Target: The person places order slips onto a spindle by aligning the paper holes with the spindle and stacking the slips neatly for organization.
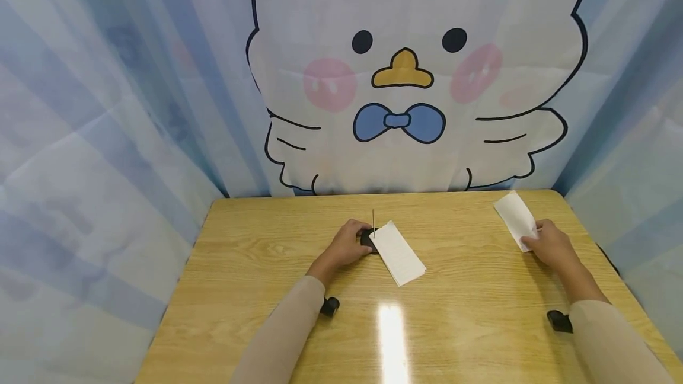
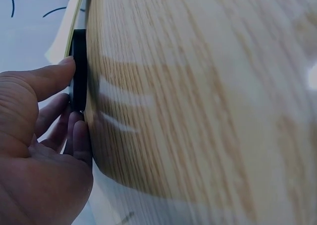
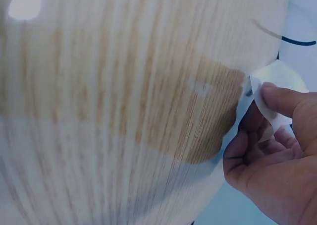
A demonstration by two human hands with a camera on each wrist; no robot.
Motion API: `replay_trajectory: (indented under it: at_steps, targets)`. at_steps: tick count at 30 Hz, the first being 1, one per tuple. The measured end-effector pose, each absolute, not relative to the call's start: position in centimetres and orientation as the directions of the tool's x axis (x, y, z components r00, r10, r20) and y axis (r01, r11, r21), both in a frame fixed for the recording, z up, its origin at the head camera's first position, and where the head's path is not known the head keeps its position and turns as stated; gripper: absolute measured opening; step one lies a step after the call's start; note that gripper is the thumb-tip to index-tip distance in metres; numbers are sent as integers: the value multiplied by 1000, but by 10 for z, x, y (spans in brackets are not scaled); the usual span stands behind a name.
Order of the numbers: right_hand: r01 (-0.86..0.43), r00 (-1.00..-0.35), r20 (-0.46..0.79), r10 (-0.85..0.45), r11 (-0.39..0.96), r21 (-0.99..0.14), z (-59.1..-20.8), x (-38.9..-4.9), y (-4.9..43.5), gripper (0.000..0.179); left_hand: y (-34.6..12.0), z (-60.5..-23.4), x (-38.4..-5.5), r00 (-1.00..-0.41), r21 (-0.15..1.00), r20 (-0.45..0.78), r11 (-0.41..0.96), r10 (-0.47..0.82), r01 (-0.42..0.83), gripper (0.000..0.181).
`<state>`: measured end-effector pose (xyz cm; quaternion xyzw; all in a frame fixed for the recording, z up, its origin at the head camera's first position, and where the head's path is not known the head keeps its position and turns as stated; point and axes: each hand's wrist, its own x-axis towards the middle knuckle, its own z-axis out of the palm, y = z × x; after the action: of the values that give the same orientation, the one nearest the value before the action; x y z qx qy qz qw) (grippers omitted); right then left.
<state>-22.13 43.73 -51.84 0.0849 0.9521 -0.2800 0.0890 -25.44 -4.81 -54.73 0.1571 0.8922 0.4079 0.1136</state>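
Observation:
On the table, my left hand [image 1: 345, 244] grips the round black base [image 1: 366, 240] of a bill spike by its left side. A thin spike [image 1: 373, 221] stands upright from it. Several white paper slips [image 1: 400, 256] lie fanned on the spike, pierced near one corner and slanting toward the front right. In the left wrist view, thumb and fingers hold the base [image 2: 79, 76] by its edge. Over at the right, my right hand [image 1: 554, 249] pinches a single white paper slip [image 1: 514, 221] by its near end. The right wrist view shows that slip [image 3: 283, 80] bent between thumb and fingers.
The wooden table [image 1: 256, 289] ends at a back edge against a curtain [image 1: 331, 159] printed with a cartoon bird. More curtain hangs on both sides. Black wrist devices [image 1: 329, 307] show under the sleeves. Bright glare lies on the table's front middle.

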Motion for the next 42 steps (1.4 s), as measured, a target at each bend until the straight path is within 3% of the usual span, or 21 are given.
replay_trajectory:
  at_steps: [12, 19, 42]
  targets:
    - [150, -980, -189, 57, 838, -525, -512, -219, 432, 66, -50, -545, -254, -925, 765, -77, 617, 373, 186, 52]
    - [142, -984, -164, 64, 837, -528, -513, -215, 432, 75, -50, -545, -252, -928, 766, -74, 617, 365, 182, 52]
    - [14, -999, -37, -12, 786, -618, -480, -201, 397, 61, -46, -542, -250, -926, 750, -36, 622, 376, 223, 50]
